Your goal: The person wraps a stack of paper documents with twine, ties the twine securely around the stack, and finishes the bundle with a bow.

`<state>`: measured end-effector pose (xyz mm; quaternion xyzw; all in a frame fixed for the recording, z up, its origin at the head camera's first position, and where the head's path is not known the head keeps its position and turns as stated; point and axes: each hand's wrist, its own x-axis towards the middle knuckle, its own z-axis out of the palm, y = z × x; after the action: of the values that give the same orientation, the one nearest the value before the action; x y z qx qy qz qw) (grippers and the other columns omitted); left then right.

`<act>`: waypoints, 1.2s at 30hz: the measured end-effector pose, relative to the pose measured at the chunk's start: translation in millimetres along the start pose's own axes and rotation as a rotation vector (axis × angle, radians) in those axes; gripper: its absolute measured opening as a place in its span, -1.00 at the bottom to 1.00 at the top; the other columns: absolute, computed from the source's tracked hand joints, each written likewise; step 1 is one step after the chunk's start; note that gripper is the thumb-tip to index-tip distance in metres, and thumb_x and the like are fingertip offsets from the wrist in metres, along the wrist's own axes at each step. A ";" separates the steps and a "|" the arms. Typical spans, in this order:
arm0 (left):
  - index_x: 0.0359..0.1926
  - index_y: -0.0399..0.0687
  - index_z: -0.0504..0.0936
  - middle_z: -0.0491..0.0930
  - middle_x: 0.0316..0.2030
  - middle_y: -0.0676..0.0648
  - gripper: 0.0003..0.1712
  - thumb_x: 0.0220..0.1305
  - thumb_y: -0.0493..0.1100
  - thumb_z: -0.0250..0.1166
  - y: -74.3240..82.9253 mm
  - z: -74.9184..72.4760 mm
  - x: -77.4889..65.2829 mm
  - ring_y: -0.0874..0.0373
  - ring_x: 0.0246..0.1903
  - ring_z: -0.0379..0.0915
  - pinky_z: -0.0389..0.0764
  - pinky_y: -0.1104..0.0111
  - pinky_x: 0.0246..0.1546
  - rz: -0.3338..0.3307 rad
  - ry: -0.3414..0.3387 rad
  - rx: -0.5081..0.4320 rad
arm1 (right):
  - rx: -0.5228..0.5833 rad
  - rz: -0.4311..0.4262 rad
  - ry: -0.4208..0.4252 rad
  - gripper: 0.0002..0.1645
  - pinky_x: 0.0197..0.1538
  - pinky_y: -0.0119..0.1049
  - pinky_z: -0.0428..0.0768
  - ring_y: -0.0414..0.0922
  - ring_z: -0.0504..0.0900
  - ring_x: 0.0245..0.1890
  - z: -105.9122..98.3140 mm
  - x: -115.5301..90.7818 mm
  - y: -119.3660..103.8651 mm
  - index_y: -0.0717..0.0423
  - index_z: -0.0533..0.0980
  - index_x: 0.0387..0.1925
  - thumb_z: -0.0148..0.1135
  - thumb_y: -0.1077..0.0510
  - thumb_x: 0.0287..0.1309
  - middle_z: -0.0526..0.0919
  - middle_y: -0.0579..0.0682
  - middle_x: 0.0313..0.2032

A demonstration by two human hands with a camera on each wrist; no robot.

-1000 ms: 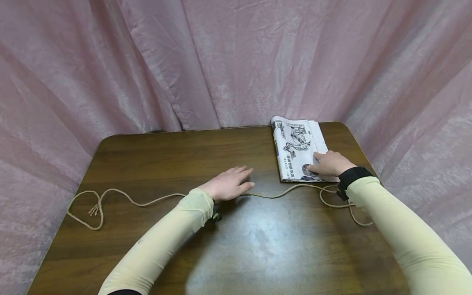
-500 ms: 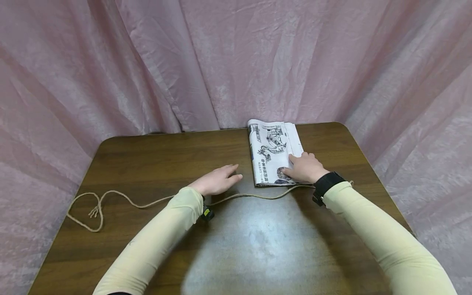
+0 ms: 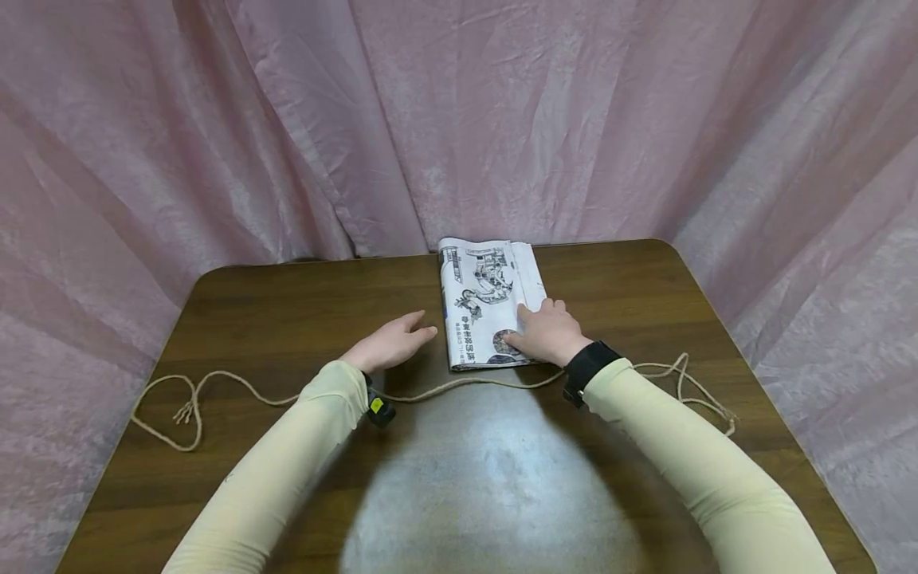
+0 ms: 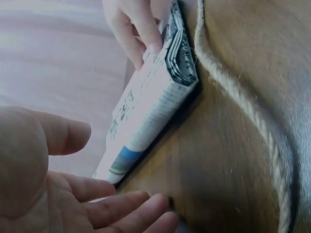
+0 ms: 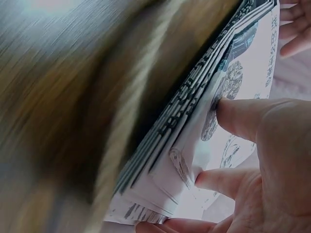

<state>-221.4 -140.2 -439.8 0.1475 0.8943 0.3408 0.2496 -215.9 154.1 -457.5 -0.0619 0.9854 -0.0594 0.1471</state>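
A folded newspaper (image 3: 476, 299) with black line drawings lies flat near the table's far edge, its layered fold facing me. My right hand (image 3: 551, 333) rests on its near right part. In the right wrist view, the thumb (image 5: 238, 114) and index fingertip press the top sheet, spread apart, while other fingers reach the side edge. My left hand (image 3: 390, 341) hovers to the left of the newspaper, fingers loosely extended, holding nothing. In the left wrist view its palm and fingers (image 4: 131, 208) face the paper's folded side, which has a blue patch.
A thin twisted rope (image 3: 466, 384) runs across the wooden table (image 3: 502, 494) in front of the newspaper, passing below both wrists. It loops at the left, with a frayed knot, and again at the right. A pink curtain (image 3: 502, 119) hangs behind the table.
The newspaper has slid left along the far side of the table under my right hand. My left hand has shifted left too. The rope's right loop has come into view beyond the right forearm.
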 end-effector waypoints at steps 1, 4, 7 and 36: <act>0.59 -0.31 0.00 0.05 0.56 -0.28 -0.13 0.57 0.17 -0.01 -1.5 -1.6 -0.6 -0.12 0.53 -0.02 0.06 0.05 0.49 -0.012 0.001 -0.017 | -0.001 -0.004 0.002 -0.03 0.01 0.21 0.56 0.33 0.28 0.25 1.1 1.1 -4.4 0.04 0.21 0.56 0.09 -0.41 0.34 0.31 0.47 0.26; 0.60 -0.31 -0.06 0.03 0.55 -0.31 -0.14 0.58 0.12 0.00 -4.7 -4.6 -0.8 -0.16 0.46 0.15 0.17 0.03 0.45 -0.040 0.000 -0.083 | 0.005 -0.027 0.005 -0.04 -0.01 0.20 0.56 0.32 0.29 0.23 1.6 2.5 -17.1 0.02 0.23 0.56 0.10 -0.41 0.34 0.32 0.46 0.24; 0.60 -0.33 -0.12 0.02 0.54 -0.36 -0.14 0.59 0.05 0.02 -6.9 -5.1 0.1 -0.23 0.32 0.38 0.33 0.02 0.36 -0.061 -0.003 -0.178 | 0.012 -0.048 0.000 -0.05 0.00 0.18 0.56 0.30 0.30 0.22 1.4 1.7 -27.4 0.02 0.24 0.55 0.10 -0.41 0.35 0.34 0.44 0.23; 0.41 -0.50 0.23 0.49 -0.07 -0.23 -0.45 0.57 -0.26 0.07 -16.0 3.8 32.3 0.09 -0.24 0.50 0.62 0.16 0.07 -0.258 -0.030 -0.745 | 1.144 0.079 -0.134 -0.37 0.28 -0.07 0.51 0.07 0.49 0.15 -6.0 17.2 30.3 0.47 0.17 0.47 -0.02 0.19 0.56 0.41 0.35 0.29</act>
<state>-247.8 -135.7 -464.3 -0.0619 0.7168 0.6057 0.3398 -237.2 182.2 -460.7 0.0609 0.7867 -0.5731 0.2212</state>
